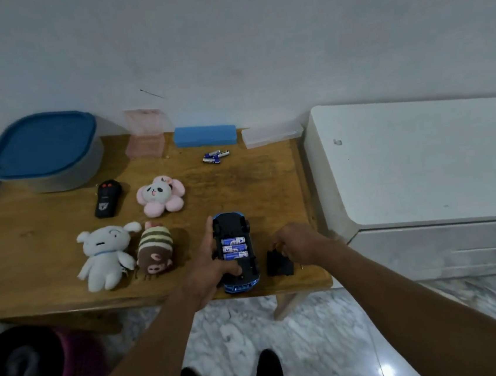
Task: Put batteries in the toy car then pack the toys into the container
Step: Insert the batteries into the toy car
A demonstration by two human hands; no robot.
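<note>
Toy car (232,229) lies belly-up at lower centre of the frame, by the front edge of the table (256,187). The left hand (209,264) clamps it, fingers running up its left flank and thumb pressed on the underside. Three batteries (234,248) sit side by side in the open bay. Now the right hand (300,245) curls its fingers onto the top edge of the black battery cover (279,265), just right of the car's lower end. The car's long axis runs straight up the frame, so that cover must travel left to the bay, and the right hand is nearer it. Plush toys (107,257) wait at left. The container (44,151) sits upper left, lid on.
</note>
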